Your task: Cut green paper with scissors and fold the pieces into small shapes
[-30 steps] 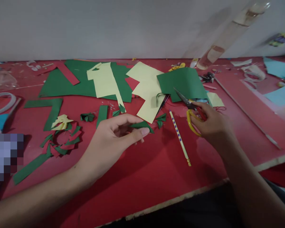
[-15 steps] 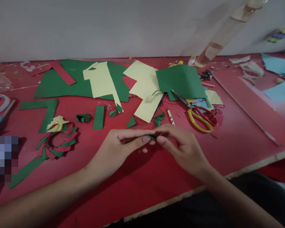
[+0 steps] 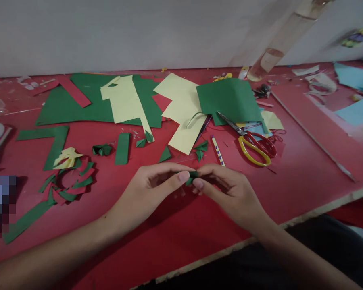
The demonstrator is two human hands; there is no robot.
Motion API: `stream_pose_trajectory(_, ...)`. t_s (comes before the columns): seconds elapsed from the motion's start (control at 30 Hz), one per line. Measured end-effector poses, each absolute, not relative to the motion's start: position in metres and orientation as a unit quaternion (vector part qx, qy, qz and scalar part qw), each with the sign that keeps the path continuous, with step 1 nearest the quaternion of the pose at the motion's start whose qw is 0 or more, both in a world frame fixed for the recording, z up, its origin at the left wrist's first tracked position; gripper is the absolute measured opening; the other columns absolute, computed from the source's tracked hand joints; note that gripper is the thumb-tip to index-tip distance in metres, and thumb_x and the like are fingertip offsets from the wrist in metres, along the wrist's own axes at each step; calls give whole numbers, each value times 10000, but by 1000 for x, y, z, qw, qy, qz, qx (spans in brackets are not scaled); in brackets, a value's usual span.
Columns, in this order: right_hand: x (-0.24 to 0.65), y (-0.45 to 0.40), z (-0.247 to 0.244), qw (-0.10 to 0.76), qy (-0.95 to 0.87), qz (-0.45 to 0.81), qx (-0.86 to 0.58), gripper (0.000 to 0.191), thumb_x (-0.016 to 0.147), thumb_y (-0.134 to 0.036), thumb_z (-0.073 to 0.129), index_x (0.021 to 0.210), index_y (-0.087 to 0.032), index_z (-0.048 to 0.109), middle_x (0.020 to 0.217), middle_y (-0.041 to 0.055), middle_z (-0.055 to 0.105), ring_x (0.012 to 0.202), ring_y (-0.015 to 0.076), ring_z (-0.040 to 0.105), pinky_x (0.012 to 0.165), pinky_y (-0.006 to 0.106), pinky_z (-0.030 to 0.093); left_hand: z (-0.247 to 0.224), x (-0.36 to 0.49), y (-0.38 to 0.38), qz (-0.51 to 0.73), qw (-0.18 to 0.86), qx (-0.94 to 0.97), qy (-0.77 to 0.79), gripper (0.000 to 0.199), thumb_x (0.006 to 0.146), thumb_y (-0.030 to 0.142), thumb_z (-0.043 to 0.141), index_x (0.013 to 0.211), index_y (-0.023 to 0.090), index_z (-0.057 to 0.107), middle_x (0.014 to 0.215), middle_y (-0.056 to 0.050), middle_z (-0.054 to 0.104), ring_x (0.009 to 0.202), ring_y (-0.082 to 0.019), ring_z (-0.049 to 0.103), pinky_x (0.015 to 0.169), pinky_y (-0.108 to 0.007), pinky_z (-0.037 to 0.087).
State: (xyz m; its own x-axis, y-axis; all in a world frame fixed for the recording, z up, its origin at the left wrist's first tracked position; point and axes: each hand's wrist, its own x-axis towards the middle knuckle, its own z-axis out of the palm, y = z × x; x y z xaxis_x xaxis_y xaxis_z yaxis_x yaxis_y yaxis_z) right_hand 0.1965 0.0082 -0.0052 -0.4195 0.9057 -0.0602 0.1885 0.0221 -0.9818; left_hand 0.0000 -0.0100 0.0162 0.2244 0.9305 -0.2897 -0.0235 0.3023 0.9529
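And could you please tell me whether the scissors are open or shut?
Shut or nearly so: the scissors show their blades together, forming one narrow point.

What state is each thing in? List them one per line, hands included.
Left hand: pinching the green piece
Right hand: pinching the green piece
Green piece: folded or bent, partly hidden
Scissors: lying unheld, blades closed or nearly so
Pencil: lying, partly behind the right hand
Wreath: lying flat, green strip jutting out
Yellow piece: folded, at the wreath's edge
Cream sheet: cut zigzag
Bottle: top out of frame; fill unclear
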Motion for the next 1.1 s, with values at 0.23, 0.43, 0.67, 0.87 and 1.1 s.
stream_pose_trajectory(0.23, 194, 6, -5, 330, -648, 521, -448, 112, 896, -297, 710, 902, -188, 689, 820, 23, 742, 732, 146, 715, 667, 247, 593, 8, -4, -10, 345, 592, 520, 511, 169, 933, 297, 645, 1054, 226, 740, 1024, -36, 748, 894, -171, 672, 800, -257, 516)
stream_pose_trajectory(0.43, 193, 3, -8, 354, -592, 575, -439, 174, 957, -258, 641, 1100, -206, 555, 725, -39, 688, 632, 133, 740, 645, 239, 619, 7, -4, -11, 350, 561, 534, 526, 199, 937, 281, 629, 1131, 242, 648, 984, -23, 698, 875, -167, 673, 801, -260, 519)
stream_pose_trajectory(0.67, 202, 9, -4, 317, -769, 444, -333, 305, 936, -32, 498, 1093, -213, 686, 920, 18, 725, 764, 124, 711, 699, 246, 576, 12, -13, -13, 312, 562, 594, 484, 338, 959, 197, 542, 1277, 304, 572, 944, -5, 663, 904, -164, 639, 743, -234, 476)
stream_pose_trajectory(0.87, 205, 14, 0, 326, -830, 360, -275, 258, 882, -4, 606, 1012, -189, 731, 955, 62, 729, 896, 151, 715, 773, 234, 583, 12, -16, -6, 296, 545, 646, 446, 356, 945, 170, 529, 1284, 270, 569, 828, 21, 585, 779, -129, 591, 726, -217, 493)
stream_pose_trajectory(1.1, 204, 10, -5, 370, -777, 392, -325, 118, 844, -96, 752, 881, -208, 744, 982, 44, 725, 913, 133, 730, 807, 191, 582, 8, -13, -8, 312, 467, 704, 435, 325, 957, 183, 550, 1276, 245, 567, 939, 15, 675, 877, -116, 654, 755, -187, 519)
